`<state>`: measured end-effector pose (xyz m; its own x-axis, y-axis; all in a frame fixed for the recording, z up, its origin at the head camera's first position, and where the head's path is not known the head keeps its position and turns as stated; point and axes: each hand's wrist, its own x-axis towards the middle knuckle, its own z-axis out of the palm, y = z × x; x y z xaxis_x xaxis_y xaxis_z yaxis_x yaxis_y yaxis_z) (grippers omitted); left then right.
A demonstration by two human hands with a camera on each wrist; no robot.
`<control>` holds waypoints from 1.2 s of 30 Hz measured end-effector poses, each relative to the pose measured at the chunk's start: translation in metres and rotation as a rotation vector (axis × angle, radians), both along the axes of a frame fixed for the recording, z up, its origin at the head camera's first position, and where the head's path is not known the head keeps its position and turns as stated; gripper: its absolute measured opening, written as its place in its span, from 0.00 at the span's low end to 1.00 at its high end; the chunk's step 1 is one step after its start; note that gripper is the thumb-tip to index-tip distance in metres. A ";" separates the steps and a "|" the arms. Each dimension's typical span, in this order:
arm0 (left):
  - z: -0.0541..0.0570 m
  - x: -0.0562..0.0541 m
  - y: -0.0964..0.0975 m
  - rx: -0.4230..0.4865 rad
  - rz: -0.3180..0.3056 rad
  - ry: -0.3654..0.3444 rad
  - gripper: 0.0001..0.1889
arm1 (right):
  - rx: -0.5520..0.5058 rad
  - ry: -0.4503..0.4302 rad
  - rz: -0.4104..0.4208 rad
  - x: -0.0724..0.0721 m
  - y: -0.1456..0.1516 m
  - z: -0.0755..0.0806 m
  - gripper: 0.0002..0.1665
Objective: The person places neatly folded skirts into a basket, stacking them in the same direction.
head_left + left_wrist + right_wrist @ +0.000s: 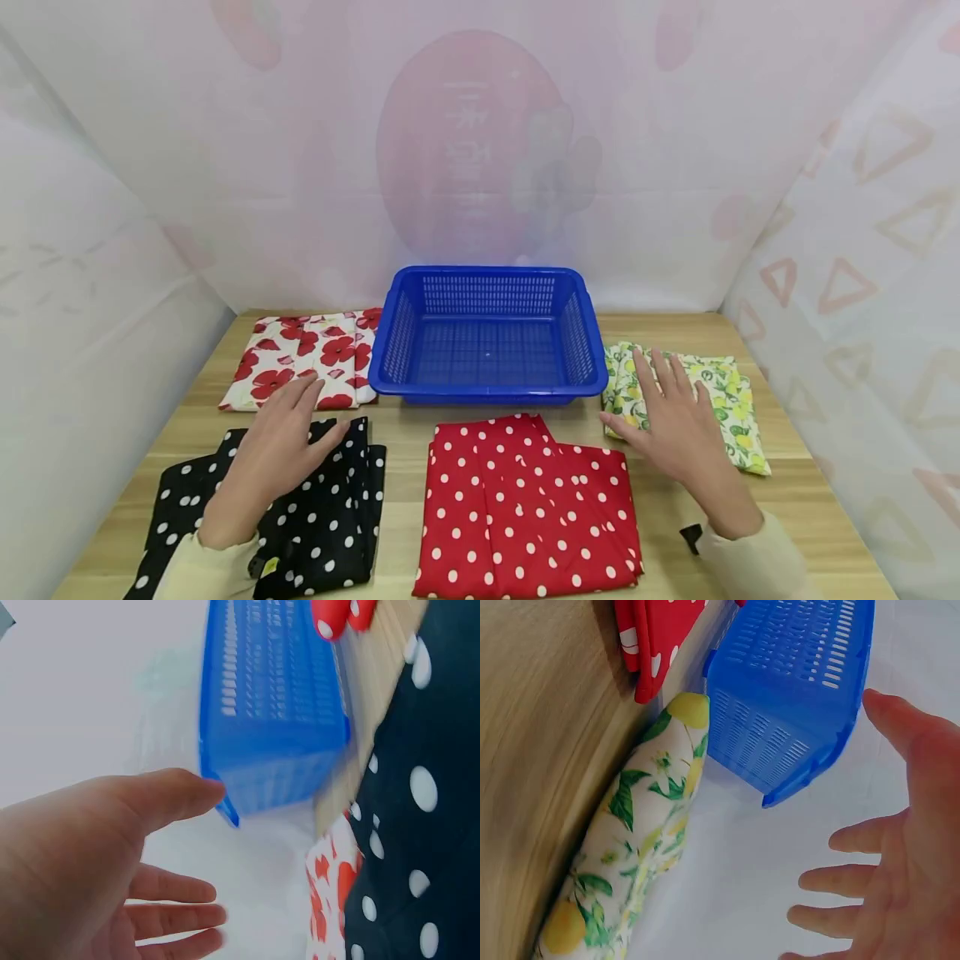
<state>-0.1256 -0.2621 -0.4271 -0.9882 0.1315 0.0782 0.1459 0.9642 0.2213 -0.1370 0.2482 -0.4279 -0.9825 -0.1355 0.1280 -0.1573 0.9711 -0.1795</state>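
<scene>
My left hand (281,442) hovers with fingers extended over a folded black cloth with white dots (322,525). Just beyond its fingertips lies a folded white cloth with red flowers (300,354). On the other side, my right hand (675,425) is spread above a folded lemon-print cloth (738,417). Neither hand holds anything. A blue plastic basket (487,392) stands between and beyond the hands, with nothing in it. In front of it lies a folded red cloth with white dots (525,508). Both wrist views show the thumb overlapping the basket's rim, the other fingers apart.
The wooden table (401,467) is closed in by a printed white backdrop (315,167) behind and white panels at the left and right (862,333). The basket stands near the back edge, between the flowered cloth and the lemon-print cloth.
</scene>
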 end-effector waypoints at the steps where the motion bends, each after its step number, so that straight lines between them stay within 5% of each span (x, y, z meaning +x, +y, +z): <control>1: 0.003 0.002 0.002 0.012 -0.001 0.002 0.42 | -0.007 0.004 0.005 0.003 0.001 0.004 0.63; 8: 0.021 0.014 0.020 0.070 -0.025 -0.057 0.38 | -0.130 -0.041 -0.010 0.023 0.004 0.022 0.53; 14: 0.025 0.024 0.036 0.086 -0.054 -0.087 0.36 | -0.190 -0.075 0.014 0.034 0.006 0.021 0.44; 26: -0.005 0.033 0.078 0.204 -0.068 -0.180 0.30 | -0.223 -0.326 -0.061 0.038 0.004 -0.012 0.43; 36: -0.028 0.035 0.098 0.421 0.002 -0.279 0.16 | -0.318 -0.434 -0.133 0.043 0.003 -0.025 0.38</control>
<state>-0.0907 -0.1642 -0.4550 -0.9793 0.1431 -0.1429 0.0238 0.7834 0.6211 -0.0944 0.2511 -0.4533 -0.9601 -0.0273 -0.2784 0.1171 0.8647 -0.4885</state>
